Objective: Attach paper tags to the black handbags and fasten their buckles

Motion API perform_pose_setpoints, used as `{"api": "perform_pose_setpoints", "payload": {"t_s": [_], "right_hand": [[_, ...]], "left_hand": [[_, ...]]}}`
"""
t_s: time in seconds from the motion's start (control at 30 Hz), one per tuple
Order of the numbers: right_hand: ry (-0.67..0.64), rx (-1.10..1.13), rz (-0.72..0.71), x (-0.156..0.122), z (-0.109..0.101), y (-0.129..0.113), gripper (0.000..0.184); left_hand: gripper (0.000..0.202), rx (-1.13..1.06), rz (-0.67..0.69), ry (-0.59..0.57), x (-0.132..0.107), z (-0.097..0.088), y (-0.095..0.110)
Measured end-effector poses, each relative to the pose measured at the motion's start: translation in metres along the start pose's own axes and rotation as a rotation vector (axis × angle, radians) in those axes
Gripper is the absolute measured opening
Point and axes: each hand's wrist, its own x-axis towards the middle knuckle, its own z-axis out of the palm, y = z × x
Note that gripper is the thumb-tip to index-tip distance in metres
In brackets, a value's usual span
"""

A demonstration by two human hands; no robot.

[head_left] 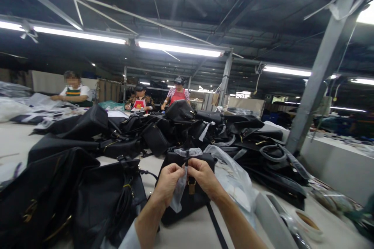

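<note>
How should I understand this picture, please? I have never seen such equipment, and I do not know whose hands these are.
There is no machine here. A camera worn on a person's head looks forward and down, so the left hand and right hand are the wearer's own. The left fingers pinch translucent wrap in front of a black bag. The right fingers close in beside them, but what exactly they grip is too small to tell. On the pale table lie many more bags, and a roll of tape at the lower right. Three other people are beyond the pile.
</note>
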Motion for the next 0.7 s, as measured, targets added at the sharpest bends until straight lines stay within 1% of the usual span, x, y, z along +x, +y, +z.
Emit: {"api": "perform_pose_setpoints", "payload": {"t_s": [0.07, 0.17, 0.23, 0.3, 0.37, 0.43, 0.53, 0.6, 0.7], "right_hand": [[-0.010, -0.003, 0.019, -0.003, 0.003, -0.004, 0.012], [-0.036, 0.020, 0.054, -0.007, 0.005, -0.005, 0.021], [-0.026, 0.043, 0.056, -0.009, 0.004, -0.003, 0.026], [-0.006, 0.060, 0.045, -0.010, 0.003, 0.000, 0.030], [-0.006, 0.068, 0.040, -0.010, 0.000, 0.002, 0.033], [-0.035, 0.076, 0.041, -0.010, -0.003, 0.004, 0.034], [-0.074, 0.098, 0.038, -0.009, -0.007, 0.006, 0.034], [-0.081, 0.109, 0.037, -0.007, -0.009, 0.007, 0.034], [-0.040, 0.123, 0.055, -0.006, -0.009, 0.012, 0.040]], "left_hand": [[0.031, -0.013, 0.022, 0.025, -0.001, 0.002, -0.003], [0.032, -0.035, 0.051, 0.063, -0.003, 0.004, -0.005], [0.034, -0.054, 0.044, 0.067, -0.005, 0.004, -0.006], [0.039, -0.081, -0.005, 0.038, -0.006, 0.004, -0.006], [0.039, -0.107, -0.081, -0.016, -0.007, 0.002, -0.005], [0.037, -0.121, -0.159, -0.074, -0.006, 0.000, -0.003], [0.042, -0.116, -0.243, -0.127, -0.006, -0.003, 0.000], [0.042, -0.117, -0.265, -0.141, -0.005, -0.003, 0.000], [0.039, -0.149, -0.231, -0.130, -0.004, 0.001, -0.002]]}}
